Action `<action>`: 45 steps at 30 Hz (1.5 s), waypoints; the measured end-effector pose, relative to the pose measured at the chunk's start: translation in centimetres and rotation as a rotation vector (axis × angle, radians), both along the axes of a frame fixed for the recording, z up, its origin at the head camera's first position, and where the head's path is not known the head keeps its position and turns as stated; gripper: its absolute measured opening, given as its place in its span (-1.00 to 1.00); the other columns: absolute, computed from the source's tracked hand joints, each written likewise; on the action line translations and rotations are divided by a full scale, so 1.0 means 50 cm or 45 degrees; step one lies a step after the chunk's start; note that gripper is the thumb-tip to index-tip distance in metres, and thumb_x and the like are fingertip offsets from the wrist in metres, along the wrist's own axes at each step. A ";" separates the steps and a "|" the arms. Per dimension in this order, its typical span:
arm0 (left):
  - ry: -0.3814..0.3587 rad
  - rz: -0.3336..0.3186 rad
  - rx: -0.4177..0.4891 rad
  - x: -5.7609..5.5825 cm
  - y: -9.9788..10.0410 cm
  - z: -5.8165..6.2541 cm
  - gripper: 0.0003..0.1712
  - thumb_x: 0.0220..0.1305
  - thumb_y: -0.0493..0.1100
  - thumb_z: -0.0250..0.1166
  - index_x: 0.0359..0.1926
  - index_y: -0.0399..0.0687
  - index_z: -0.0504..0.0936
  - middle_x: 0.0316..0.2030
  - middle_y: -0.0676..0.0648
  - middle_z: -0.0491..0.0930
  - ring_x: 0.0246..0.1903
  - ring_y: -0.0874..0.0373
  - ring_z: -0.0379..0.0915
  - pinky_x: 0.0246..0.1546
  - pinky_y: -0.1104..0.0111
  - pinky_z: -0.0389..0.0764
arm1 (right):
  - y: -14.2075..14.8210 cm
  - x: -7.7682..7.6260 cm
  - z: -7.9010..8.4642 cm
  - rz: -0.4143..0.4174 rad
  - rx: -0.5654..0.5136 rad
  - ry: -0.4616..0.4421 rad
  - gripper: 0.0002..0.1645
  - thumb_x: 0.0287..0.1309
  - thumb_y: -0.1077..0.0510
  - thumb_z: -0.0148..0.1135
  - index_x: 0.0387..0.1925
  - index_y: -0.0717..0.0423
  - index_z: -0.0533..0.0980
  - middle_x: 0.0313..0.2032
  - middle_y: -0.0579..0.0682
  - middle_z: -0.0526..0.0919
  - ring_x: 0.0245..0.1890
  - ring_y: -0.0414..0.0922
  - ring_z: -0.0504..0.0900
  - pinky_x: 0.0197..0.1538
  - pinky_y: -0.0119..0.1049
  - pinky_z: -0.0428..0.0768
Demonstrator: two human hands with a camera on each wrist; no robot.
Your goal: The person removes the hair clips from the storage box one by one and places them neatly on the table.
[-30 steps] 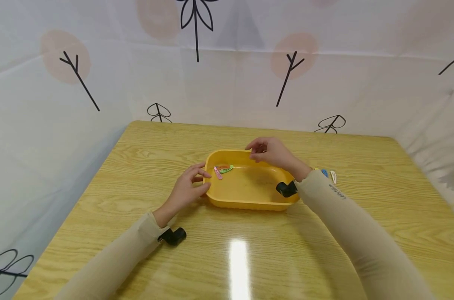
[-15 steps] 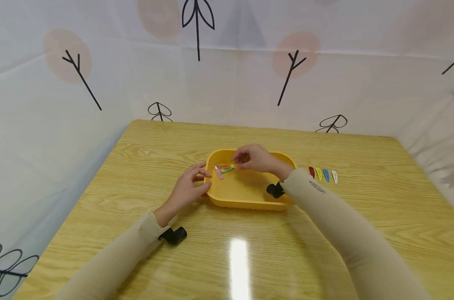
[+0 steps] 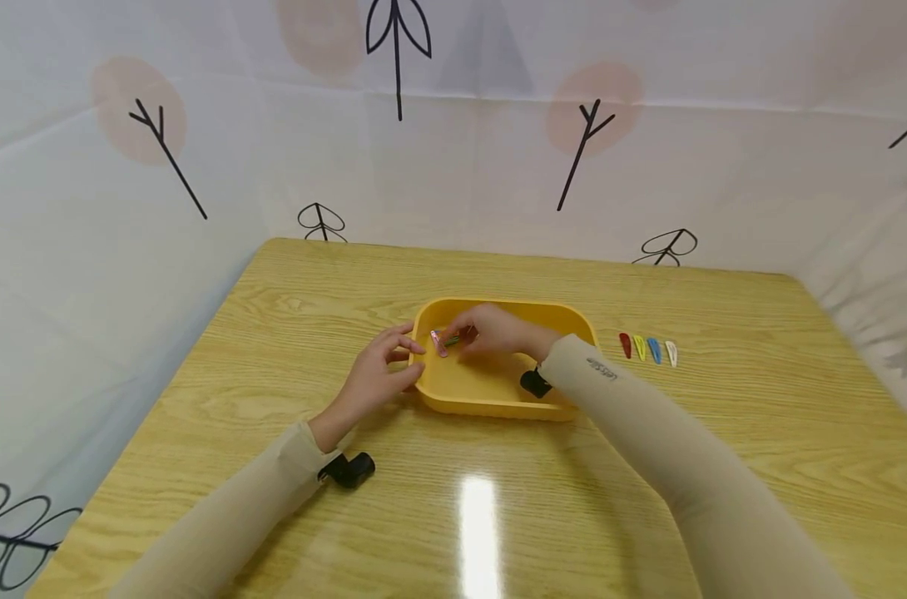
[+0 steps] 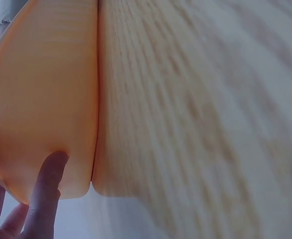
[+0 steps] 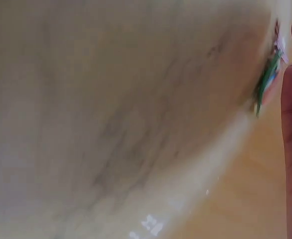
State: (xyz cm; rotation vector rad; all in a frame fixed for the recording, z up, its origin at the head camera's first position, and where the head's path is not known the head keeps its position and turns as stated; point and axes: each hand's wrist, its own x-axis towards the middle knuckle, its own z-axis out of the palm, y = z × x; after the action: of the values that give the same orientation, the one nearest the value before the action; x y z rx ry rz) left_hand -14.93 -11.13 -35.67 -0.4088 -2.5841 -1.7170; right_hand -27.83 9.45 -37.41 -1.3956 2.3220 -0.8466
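Observation:
A yellow plastic tray [image 3: 483, 384] stands mid-table. At its left end my left hand [image 3: 379, 372] holds the rim; in the left wrist view one fingertip presses the outer wall [image 4: 46, 89]. Inside the tray, my right hand [image 3: 491, 330] reaches down over a small heap of snap hair clips, fingers bent and thumb apart from the forefinger. A pink hair clip [image 3: 438, 344] shows beside the fingertips. A green hair clip [image 5: 267, 79] lies close to the thumb in the right wrist view, partly hidden in the head view. No clip is visibly pinched.
Right of the tray lies a row of hair clips on the wooden table [image 3: 311, 308]: red [image 3: 626, 345], yellow [image 3: 639, 348], blue [image 3: 654, 350] and white [image 3: 672, 353]. A patterned white cloth [image 3: 468, 166] hangs behind the table.
My right hand has moved left and down, from above the tray's back rim to the clips in its left part. The row of clips has come into full view. My left hand stays put.

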 end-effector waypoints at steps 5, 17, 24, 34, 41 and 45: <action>-0.005 0.012 -0.015 0.000 0.001 0.000 -0.83 0.13 -0.40 0.24 -0.22 -0.40 0.52 0.25 -0.31 0.24 -0.05 -0.24 0.46 -0.10 0.15 0.56 | -0.008 0.001 -0.004 0.063 0.054 0.017 -0.68 -0.02 0.42 0.30 -0.14 0.24 0.60 -0.18 0.03 0.66 -0.21 -0.09 0.56 -0.12 -0.31 0.54; -0.011 0.022 -0.018 0.000 0.003 0.002 -0.83 0.13 -0.41 0.24 -0.22 -0.41 0.51 0.25 -0.30 0.25 -0.05 -0.24 0.46 -0.09 0.14 0.55 | -0.010 0.005 0.000 0.132 0.081 0.046 -0.62 -0.10 0.46 0.25 -0.14 0.23 0.60 -0.15 0.03 0.64 -0.11 -0.08 0.53 0.01 -0.26 0.48; -0.024 0.015 -0.011 0.000 0.002 0.003 -0.83 0.14 -0.40 0.25 -0.23 -0.39 0.51 0.26 -0.29 0.24 -0.04 -0.24 0.45 -0.23 0.24 0.62 | -0.011 0.002 -0.003 0.165 0.092 0.073 -0.64 -0.09 0.41 0.31 -0.15 0.23 0.62 -0.13 0.03 0.63 -0.11 -0.08 0.53 -0.01 -0.26 0.49; -0.049 0.019 -0.007 0.000 0.001 0.004 -0.83 0.14 -0.40 0.25 -0.22 -0.39 0.51 0.27 -0.27 0.23 -0.02 -0.23 0.44 -0.21 0.25 0.61 | -0.021 0.001 -0.011 0.270 0.062 0.140 -0.77 -0.01 0.29 0.36 -0.23 0.25 0.63 -0.18 0.06 0.61 -0.06 -0.03 0.51 0.14 -0.22 0.40; -0.046 0.015 -0.018 0.001 0.001 0.006 -0.82 0.15 -0.39 0.25 -0.21 -0.39 0.51 0.27 -0.27 0.23 -0.03 -0.23 0.44 -0.16 0.22 0.59 | -0.030 0.011 -0.007 0.280 0.118 0.186 -0.78 -0.03 0.23 0.39 -0.26 0.21 0.66 -0.28 0.01 0.55 -0.22 -0.08 0.47 0.01 -0.26 0.45; -0.043 0.015 -0.012 0.002 0.001 0.006 -0.82 0.14 -0.40 0.24 -0.22 -0.39 0.51 0.27 -0.28 0.23 -0.02 -0.25 0.43 -0.20 0.23 0.61 | -0.032 0.013 -0.010 0.298 0.126 0.175 -0.75 -0.06 0.19 0.43 -0.27 0.16 0.67 -0.26 0.00 0.52 -0.10 -0.04 0.47 0.21 -0.17 0.33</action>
State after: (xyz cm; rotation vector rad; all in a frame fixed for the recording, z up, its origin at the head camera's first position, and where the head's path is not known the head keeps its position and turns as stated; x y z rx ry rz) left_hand -14.85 -11.07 -35.39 -0.3675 -2.6128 -1.7241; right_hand -27.20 7.87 -37.91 -1.6870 2.2051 -0.5761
